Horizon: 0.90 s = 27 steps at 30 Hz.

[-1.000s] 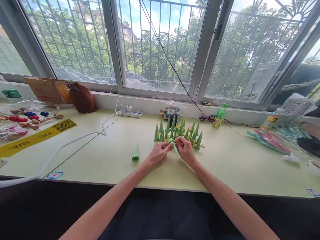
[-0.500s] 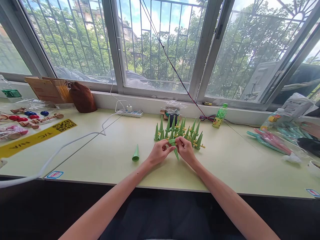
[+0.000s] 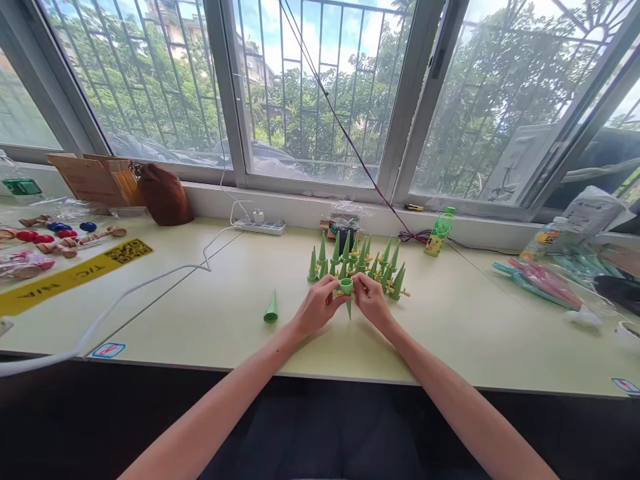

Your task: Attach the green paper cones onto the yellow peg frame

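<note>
A green cone [image 3: 346,288] is held point down between my two hands, its round open end facing up. My left hand [image 3: 320,301] grips it from the left with thumb and fingers. On its right side, the fingers of my right hand [image 3: 369,297] are pinched against it; any small part between them is too small to make out. Just beyond my hands stand several green spikes [image 3: 398,283] with yellow side pieces, points up. A single green cone [image 3: 271,311] stands on the table [image 3: 210,320] left of my left hand.
A power strip [image 3: 261,227] with a white cable lies at the back. A green bottle [image 3: 440,232] stands back right. Wooden toys [image 3: 60,247] and a brown pouch [image 3: 163,195] are at left; plastic-wrapped items [image 3: 543,283] lie at right.
The held cone has turned more upright, its open end now facing up and its tip pointing straight down. Both hands stay in nearly the same place.
</note>
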### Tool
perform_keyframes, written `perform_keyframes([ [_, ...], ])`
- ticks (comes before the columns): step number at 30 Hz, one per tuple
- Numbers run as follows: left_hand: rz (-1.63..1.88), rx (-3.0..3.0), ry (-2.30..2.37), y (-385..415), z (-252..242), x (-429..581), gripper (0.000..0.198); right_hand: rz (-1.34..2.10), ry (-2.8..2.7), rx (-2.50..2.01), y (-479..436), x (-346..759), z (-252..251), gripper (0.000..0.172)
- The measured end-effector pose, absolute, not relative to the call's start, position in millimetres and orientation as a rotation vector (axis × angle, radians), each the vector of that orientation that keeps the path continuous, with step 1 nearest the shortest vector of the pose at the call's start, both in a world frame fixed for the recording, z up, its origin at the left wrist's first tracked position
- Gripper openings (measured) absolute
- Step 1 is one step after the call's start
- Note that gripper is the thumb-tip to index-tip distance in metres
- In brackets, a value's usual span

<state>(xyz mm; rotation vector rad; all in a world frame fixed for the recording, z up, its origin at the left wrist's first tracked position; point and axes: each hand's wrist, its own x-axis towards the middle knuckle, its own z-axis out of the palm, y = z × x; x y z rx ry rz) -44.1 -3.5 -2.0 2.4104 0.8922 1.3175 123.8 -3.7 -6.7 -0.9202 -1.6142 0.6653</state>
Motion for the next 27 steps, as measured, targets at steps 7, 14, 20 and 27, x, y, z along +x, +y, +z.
perform_keyframes([
  [7, 1.345, 2.463, 0.863, -5.0, -1.0, -44.1, 0.017, 0.688, -1.612, -0.902, -5.2, 123.9, -4.7, 0.037],
  [14, 1.326, 2.48, 0.861, -6.7, -0.1, -44.8, 0.02, 0.68, -1.618, -0.895, -5.5, 123.9, -4.2, 0.036],
  [20, 1.304, 2.495, 0.876, -7.1, -0.5, -45.6, 0.022, 0.661, -1.625, -0.932, -6.8, 123.4, -2.0, 0.04],
  [27, 1.311, 2.549, 0.831, -6.2, -1.9, -47.3, 0.024, 0.651, -1.645, -0.929, -6.5, 123.6, -1.9, 0.038],
])
